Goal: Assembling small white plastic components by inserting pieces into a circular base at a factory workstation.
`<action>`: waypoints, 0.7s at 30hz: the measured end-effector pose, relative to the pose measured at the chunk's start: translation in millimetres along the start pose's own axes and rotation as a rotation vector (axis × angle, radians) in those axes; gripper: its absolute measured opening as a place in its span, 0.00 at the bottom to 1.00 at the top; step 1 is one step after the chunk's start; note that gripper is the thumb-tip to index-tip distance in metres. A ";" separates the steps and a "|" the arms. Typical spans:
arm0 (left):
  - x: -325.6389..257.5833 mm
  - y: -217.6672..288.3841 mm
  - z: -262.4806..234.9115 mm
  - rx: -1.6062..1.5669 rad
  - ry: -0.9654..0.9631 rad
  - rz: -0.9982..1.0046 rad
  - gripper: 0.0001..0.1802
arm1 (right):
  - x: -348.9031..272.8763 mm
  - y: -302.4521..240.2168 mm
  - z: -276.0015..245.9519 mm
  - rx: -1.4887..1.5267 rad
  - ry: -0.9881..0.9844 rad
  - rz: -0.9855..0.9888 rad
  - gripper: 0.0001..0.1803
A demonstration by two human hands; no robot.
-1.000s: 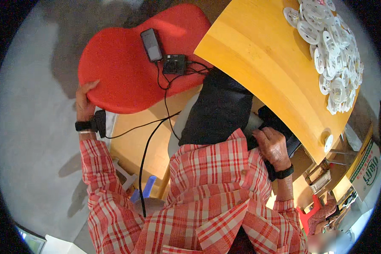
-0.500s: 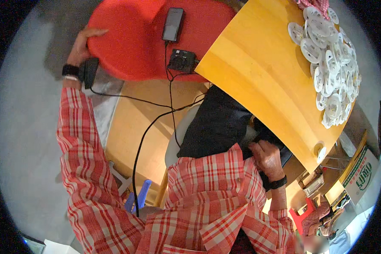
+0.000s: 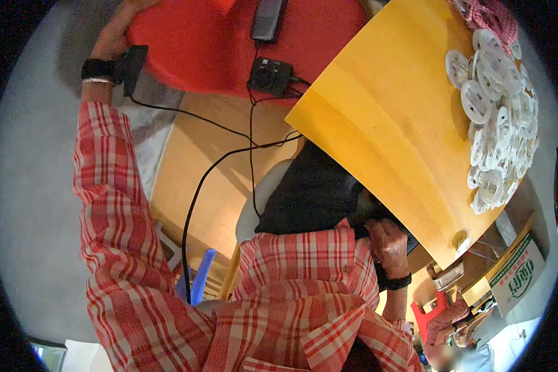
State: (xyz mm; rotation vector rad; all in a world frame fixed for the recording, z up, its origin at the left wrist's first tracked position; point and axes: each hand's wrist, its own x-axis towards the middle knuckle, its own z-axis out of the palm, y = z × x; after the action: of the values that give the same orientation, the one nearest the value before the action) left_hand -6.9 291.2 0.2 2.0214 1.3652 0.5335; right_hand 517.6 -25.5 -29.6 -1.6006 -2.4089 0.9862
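Note:
At the upper left, my left hand [image 3: 115,34] grips the edge of a red plastic seat [image 3: 186,49]; its fingertips are partly cut off by the picture's top. On the seat lie a dark phone-like device [image 3: 267,22] and a small black box [image 3: 271,76], with black cables attached. My right hand [image 3: 389,243] is low beside my lap, fingers curled against black cloth [image 3: 310,192], near the yellow tabletop's [image 3: 378,105] edge. What is inside those fingers, if anything, is hidden. Both wrists wear black bands.
White plastic discs [image 3: 499,124] are heaped on the tabletop's right side, beside pink checked fabric [image 3: 493,18]. One more disc [image 3: 462,243] sits at the near corner. A black cable [image 3: 201,180] crosses in front of me. A person in a red chair [image 3: 429,319] appears lower right.
The red seat, with the devices on it, has shifted away from me relative to the tabletop, and my left hand has moved with it. My right hand remains by my lap.

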 end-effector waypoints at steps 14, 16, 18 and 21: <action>-100.3 60.7 196.2 -0.094 -0.105 -0.270 0.12 | -115.1 -0.3 12.9 0.135 0.283 0.503 0.05; -96.5 43.1 213.1 0.272 -0.320 -0.311 0.14 | -152.0 2.9 23.7 0.202 0.295 0.697 0.06; -108.0 -27.5 247.4 0.058 -0.115 -0.394 0.17 | -172.9 -0.5 35.3 0.264 0.293 0.760 0.06; -70.3 29.3 243.1 0.155 -0.005 -0.263 0.27 | -180.2 -5.9 42.0 0.221 0.355 0.781 0.06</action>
State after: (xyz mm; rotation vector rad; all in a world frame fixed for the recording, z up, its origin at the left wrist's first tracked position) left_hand 141.5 151.4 -152.5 1.9174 1.6830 0.3135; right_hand 576.7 -200.0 -10.8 -2.4165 -1.3883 0.8874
